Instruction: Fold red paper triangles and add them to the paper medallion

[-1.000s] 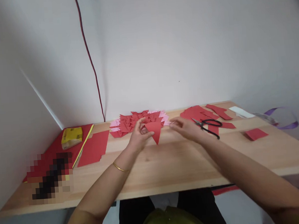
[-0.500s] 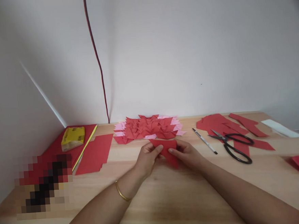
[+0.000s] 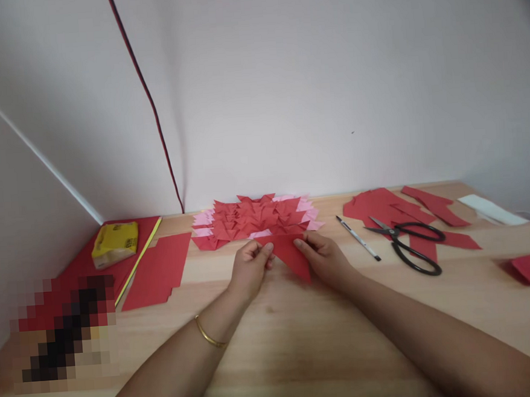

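Left hand [image 3: 250, 265], right hand [image 3: 324, 261]: pinching red paper [image 3: 295, 258] | table [image 3: 276, 355]: bare nearside

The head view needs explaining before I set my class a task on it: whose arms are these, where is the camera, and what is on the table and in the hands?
There is no robot here: the arms belong to a person working bare-handed. The one camera is worn on the person's head and looks forward and down.

The left hand and right hand hold a pointed piece of red paper between them.

On the wooden table, folded red and pink paper shapes lie beyond the hands. To the right are a pen, black-handled scissors and flat red paper pieces. To the left is a yellow packet. The pixelated patch nearby cannot be made out.
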A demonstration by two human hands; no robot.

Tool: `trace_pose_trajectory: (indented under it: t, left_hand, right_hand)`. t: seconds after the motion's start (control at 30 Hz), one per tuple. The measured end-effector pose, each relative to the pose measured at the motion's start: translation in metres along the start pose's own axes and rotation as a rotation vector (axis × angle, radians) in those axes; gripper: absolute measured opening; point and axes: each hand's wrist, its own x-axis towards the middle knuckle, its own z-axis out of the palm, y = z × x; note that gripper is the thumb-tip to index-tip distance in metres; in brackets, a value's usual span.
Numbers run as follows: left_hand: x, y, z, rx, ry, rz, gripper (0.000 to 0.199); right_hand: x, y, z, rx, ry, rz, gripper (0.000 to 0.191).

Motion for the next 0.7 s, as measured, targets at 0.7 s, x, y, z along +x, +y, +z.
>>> trace_pose_trajectory:
  t: [0.7]
  left_hand:
    - [0.007, 0.007, -0.008, 0.138, -0.062, 0.110, 0.023]
  right_hand:
    - [0.004, 0.002, -0.009, 0.147, -0.058, -0.010, 0.020]
